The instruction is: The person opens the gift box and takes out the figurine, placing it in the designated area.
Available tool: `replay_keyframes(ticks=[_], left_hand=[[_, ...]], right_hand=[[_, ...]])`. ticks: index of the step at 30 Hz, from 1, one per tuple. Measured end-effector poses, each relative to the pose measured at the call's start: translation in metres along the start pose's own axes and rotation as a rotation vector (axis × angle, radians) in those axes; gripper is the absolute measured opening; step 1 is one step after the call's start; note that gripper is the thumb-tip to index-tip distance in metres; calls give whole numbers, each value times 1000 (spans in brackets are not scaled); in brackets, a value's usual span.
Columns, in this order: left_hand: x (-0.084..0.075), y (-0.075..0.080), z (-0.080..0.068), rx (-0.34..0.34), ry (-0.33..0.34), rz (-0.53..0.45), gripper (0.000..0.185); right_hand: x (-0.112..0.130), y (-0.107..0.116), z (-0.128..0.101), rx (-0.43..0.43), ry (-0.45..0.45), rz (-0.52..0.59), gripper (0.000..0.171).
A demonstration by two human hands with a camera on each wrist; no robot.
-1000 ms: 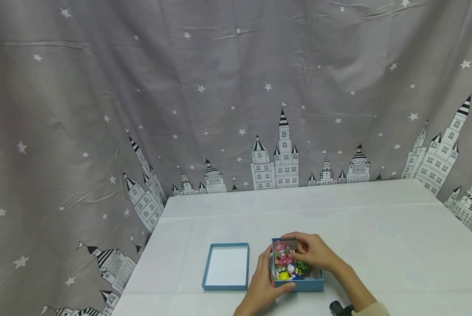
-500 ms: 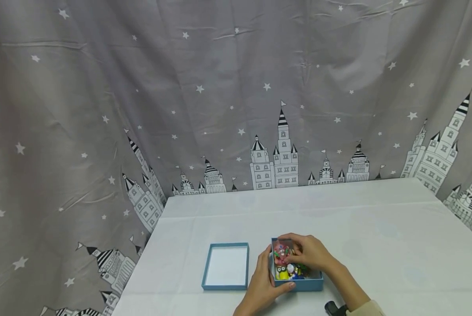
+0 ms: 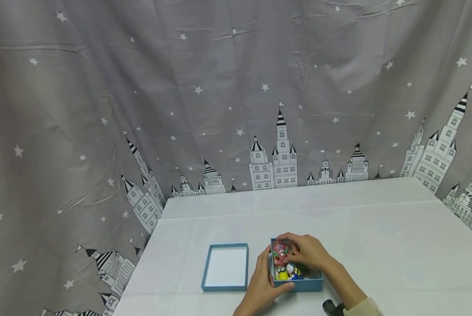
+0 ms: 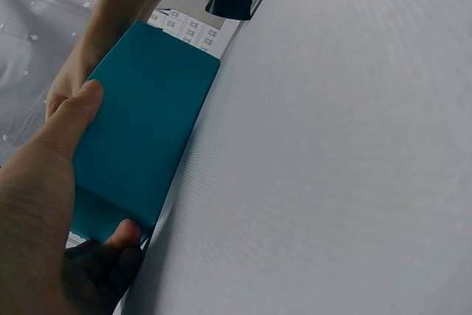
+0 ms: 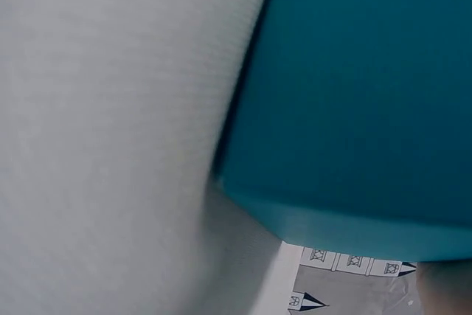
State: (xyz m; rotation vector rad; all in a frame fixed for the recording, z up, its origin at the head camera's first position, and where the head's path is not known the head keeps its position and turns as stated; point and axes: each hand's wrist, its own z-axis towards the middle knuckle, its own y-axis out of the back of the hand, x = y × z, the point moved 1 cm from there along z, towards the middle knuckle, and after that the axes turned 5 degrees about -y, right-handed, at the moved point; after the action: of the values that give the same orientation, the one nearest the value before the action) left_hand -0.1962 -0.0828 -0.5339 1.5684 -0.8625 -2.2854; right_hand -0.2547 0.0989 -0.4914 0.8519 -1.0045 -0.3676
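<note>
A blue box [image 3: 299,286] full of small colourful toy figures stands on the white table. My left hand [image 3: 257,285] grips its left side, thumb along the front wall; the left wrist view shows that thumb pressed on the teal-looking box wall [image 4: 147,123]. My right hand [image 3: 310,252] reaches in over the far rim, fingers curled and thumb at a pink figure [image 3: 280,252], which it pinches. Nearer the front lie a yellow figure [image 3: 282,274] and a blue-and-white one [image 3: 292,271]. The right palm hides the box's right part. In the right wrist view, the box wall [image 5: 354,108] hides the fingers.
Left of the box lies a shallow blue-rimmed lid [image 3: 225,288], its white inside facing up. A grey curtain [image 3: 220,87] with stars and castles hangs behind the table [image 3: 362,228]. A black strap mount [image 3: 332,308] sits at my right wrist.
My right hand has shifted slightly left inside the box, its thumb moving down and left onto the pink figure. The left hand and the box hold their place.
</note>
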Motion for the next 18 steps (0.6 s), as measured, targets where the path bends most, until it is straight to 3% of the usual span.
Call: replay_keyframes(ticks=[18], left_hand=[[0, 0, 0, 3, -5, 5, 102]], right_hand=[[-3, -3, 1, -44, 30, -42, 51]])
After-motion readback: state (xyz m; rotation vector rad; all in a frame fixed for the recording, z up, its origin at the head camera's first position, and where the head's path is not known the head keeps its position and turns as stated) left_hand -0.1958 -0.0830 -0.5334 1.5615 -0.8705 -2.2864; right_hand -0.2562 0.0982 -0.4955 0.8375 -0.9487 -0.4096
